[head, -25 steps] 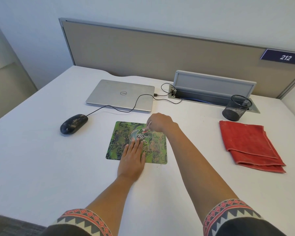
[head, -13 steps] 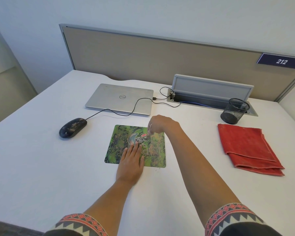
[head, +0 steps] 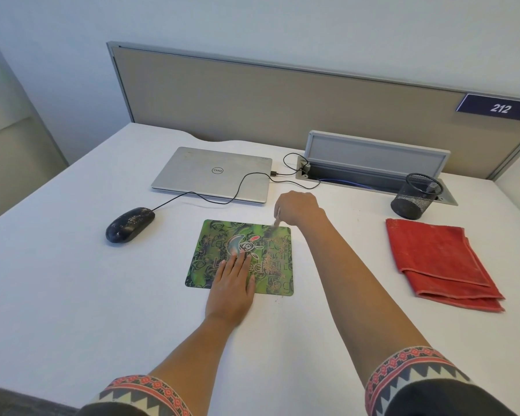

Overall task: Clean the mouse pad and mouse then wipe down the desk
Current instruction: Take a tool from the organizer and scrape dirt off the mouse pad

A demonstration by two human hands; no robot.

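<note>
A green patterned mouse pad lies in the middle of the white desk. Brown crumbs speckle the pad's right half. My left hand rests flat on the pad's near edge, fingers together, holding nothing. My right hand is closed on a small thin brush, whose tip touches the pad's far right corner. A black wired mouse, dusted with crumbs, sits on the desk left of the pad. A folded red cloth lies to the right, apart from both hands.
A shut silver laptop lies behind the pad, with the mouse cable running past it to an open cable box. A black mesh pen cup stands by the box. A beige partition closes the desk's far side.
My right hand has moved with the brush from the pad's middle to its far right corner. My left hand has stayed flat on the pad.
</note>
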